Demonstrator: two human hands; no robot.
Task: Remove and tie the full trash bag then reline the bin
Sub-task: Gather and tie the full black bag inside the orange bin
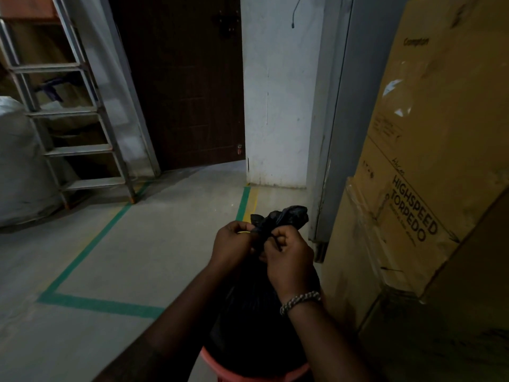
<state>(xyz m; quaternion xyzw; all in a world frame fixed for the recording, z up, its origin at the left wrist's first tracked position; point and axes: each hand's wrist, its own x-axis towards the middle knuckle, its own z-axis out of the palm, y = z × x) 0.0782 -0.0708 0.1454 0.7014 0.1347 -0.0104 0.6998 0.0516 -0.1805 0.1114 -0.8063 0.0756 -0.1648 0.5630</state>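
A full black trash bag (pixel 256 326) stands in a red bin (pixel 209 357) at the bottom centre, between my forearms. Its neck is gathered and twisted, and the loose top (pixel 286 216) sticks up above my fists. My left hand (pixel 234 241) grips the neck from the left. My right hand (pixel 289 257), with a beaded bracelet on the wrist, pinches the bag's neck from the right. Both hands touch each other around the twist. Most of the bin is hidden by the bag and my arms.
Tall cardboard boxes (pixel 429 161) stand close on the right. A metal ladder (pixel 74 117) and a large white sack (pixel 19 166) are at the left. A dark door (pixel 187 78) is ahead. Green tape lines (pixel 91 244) mark the grey floor.
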